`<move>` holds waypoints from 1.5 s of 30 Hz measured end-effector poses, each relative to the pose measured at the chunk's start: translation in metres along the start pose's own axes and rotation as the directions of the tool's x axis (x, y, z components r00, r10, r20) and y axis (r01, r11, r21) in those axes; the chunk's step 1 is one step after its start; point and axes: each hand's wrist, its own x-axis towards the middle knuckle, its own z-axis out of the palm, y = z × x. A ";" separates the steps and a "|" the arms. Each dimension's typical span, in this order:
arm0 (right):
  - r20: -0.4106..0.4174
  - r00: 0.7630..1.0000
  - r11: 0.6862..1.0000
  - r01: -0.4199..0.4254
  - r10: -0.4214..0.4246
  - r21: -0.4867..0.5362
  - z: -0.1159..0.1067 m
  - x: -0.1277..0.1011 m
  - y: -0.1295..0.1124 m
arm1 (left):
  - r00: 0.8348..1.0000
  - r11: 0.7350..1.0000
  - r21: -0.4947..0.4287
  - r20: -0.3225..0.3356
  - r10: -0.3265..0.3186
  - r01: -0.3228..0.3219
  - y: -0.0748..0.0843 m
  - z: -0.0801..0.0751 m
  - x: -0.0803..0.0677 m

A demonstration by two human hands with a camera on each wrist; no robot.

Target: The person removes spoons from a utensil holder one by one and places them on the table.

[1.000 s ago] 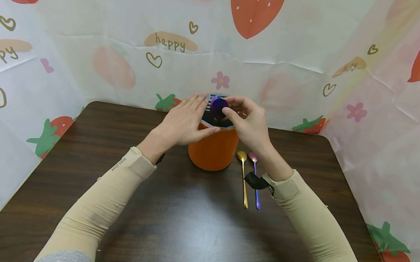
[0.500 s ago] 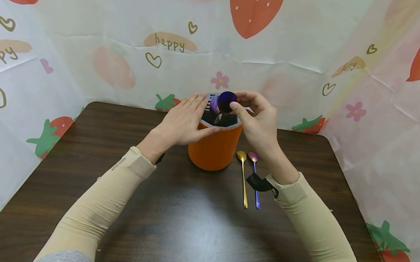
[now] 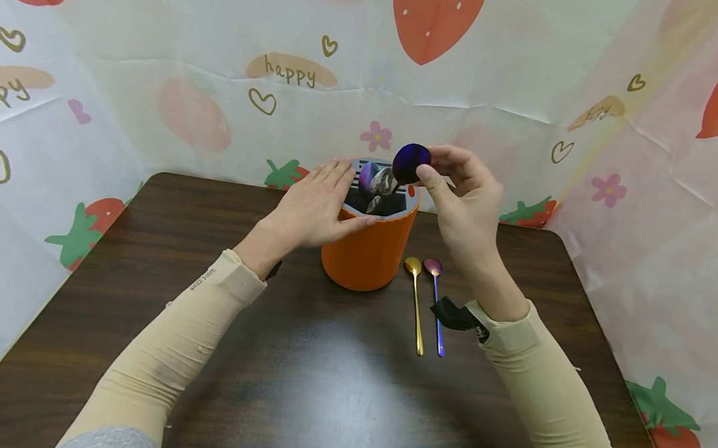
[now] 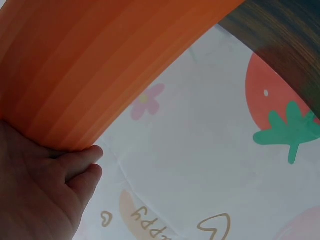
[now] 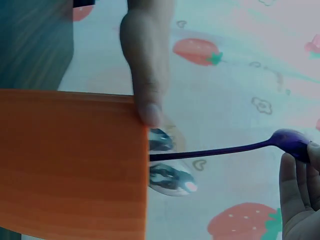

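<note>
An orange bucket-like holder (image 3: 364, 251) stands upright near the back of the table. My left hand (image 3: 314, 205) rests on its rim, fingers stretched along the left side and thumb across the front edge. My right hand (image 3: 468, 202) pinches a dark purple spoon (image 3: 411, 163) by its bowl, above and right of the opening. In the right wrist view, the spoon's thin handle runs down into the holder, its lower end hidden. Silver spoons (image 5: 172, 178) and a pinkish-purple spoon (image 3: 366, 175) poke up inside the holder.
A gold spoon (image 3: 417, 307) and a purple-blue spoon (image 3: 439, 308) lie side by side, right of the holder and left of my right wrist. A strawberry-printed cloth (image 3: 315, 128) hangs behind the dark wooden table (image 3: 256, 380).
My right hand has moved up and to the right, drawing the dark purple spoon further out of the holder. My left hand has stayed on the rim.
</note>
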 end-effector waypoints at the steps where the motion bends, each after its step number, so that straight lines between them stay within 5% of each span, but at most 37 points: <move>1: -0.009 1.000 1.000 0.008 -0.008 0.010 -0.001 0.000 -0.001 | 1.000 1.000 0.000 0.001 0.000 0.000 0.000 0.000 0.000; 15: -0.163 0.984 0.985 0.091 -0.066 0.149 -0.016 0.002 -0.028 | 1.000 1.000 0.012 -0.007 0.011 -0.011 0.001 -0.001 0.000; 30: -0.293 0.952 0.971 0.150 -0.090 0.188 -0.043 -0.001 -0.047 | 1.000 1.000 0.012 -0.012 0.010 -0.010 0.002 -0.001 0.001; 37: -0.324 0.944 0.981 0.117 -0.062 0.153 -0.058 -0.010 -0.040 | 1.000 1.000 0.012 -0.008 0.008 -0.008 0.002 -0.001 0.000; 45: -0.321 0.943 0.977 -0.024 0.093 0.211 -0.077 -0.026 -0.022 | 1.000 1.000 0.008 -0.006 0.004 -0.004 0.001 0.000 0.000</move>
